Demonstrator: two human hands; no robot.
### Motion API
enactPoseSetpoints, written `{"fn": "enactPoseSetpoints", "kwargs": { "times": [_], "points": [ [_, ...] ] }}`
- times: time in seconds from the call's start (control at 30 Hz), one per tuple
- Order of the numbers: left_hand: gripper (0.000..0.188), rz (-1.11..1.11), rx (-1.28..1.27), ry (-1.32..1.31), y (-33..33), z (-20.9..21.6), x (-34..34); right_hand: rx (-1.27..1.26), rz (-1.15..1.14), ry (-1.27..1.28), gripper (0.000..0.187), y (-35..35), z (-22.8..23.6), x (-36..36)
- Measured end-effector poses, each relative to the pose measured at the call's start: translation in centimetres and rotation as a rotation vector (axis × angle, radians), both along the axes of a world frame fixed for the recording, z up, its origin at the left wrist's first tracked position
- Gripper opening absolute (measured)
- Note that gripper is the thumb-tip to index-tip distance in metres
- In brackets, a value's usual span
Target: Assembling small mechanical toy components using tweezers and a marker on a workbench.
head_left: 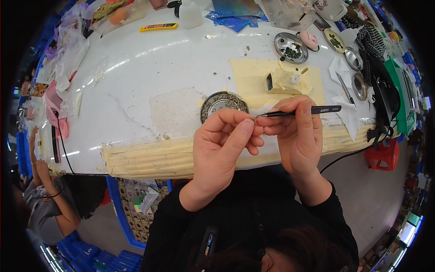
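Tweezers, tip hidden between fingers

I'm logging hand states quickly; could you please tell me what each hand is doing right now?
Left hand: fingers pinched shut; the held item is too small to tell.
Right hand: closed on black tweezers.

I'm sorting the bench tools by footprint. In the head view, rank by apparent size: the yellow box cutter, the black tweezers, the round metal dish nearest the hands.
1. Black tweezers, longest, though closest to the camera.
2. Round metal dish.
3. Yellow box cutter; lying farther off, so its rank against the dish is unsure.
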State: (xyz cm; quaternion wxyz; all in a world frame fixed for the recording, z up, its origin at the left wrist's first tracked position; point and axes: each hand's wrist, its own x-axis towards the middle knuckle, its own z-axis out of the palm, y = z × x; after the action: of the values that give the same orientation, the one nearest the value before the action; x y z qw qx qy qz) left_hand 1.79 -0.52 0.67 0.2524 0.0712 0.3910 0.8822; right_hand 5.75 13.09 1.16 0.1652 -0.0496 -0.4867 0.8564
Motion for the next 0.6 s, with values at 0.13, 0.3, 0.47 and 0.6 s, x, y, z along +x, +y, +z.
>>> {"fn": "enactPoseSetpoints", "kwargs": {
  "times": [0.13, 0.3, 0.47, 0.6],
  "points": [
    [0.010, 0.002, -0.004, 0.007, 0.0, 0.0, 0.0, 0.017, -0.009, 0.020, 0.031, -0.1, 0.0, 0.0],
    [0.014, -0.261, 0.219, -0.287, -0.5, -0.4, -0.9, 0.116, -0.008, 0.122, 0.031, 0.1, 0.0, 0.1],
    [0.015, -0.411, 0.310, -0.391, -0.8, -0.5, -1.2, 0.215, 0.034, 0.150, 0.030, 1.0, 0.3, -0.2],
    [0.015, -0.445, 0.332, -0.416, -0.8, -0.7, -1.1, 0.246, 0.057, 0.138, 0.031, 1.4, 0.6, -0.2]
  ]
}}
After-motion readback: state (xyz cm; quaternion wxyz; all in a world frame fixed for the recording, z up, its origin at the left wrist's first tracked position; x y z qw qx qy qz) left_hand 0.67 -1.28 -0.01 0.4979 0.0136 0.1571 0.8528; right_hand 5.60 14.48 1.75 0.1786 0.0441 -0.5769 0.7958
